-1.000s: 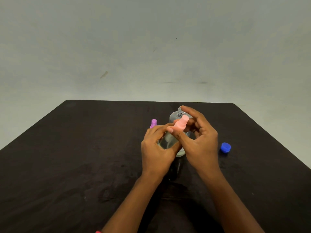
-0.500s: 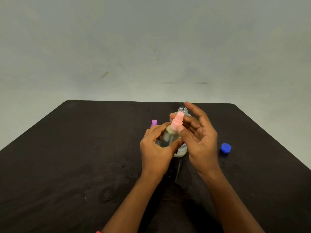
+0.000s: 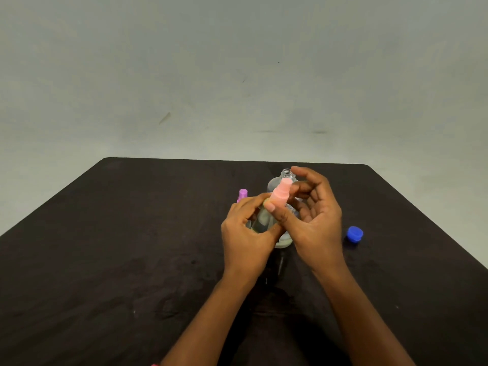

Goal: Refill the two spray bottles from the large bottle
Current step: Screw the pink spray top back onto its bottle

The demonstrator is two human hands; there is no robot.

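Pink-capped spray bottle point(image 3: 264, 220) gripped by left hand point(image 3: 245, 233) | right hand point(image 3: 314, 220) thumb and fingers pinch pink cap point(image 3: 282, 192)

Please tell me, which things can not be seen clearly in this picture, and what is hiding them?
Head view only:
- Pink-capped spray bottle: body mostly covered by left hand; fill level unclear.
- Large bottle: lower part behind right hand; level unreadable.
- Purple-capped spray bottle: only its top shows behind the left hand.
- Blue cap: too small for detail.

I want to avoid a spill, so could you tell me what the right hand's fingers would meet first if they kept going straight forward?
Probably the open neck of the large bottle just beyond the right hand; depth is uncertain.
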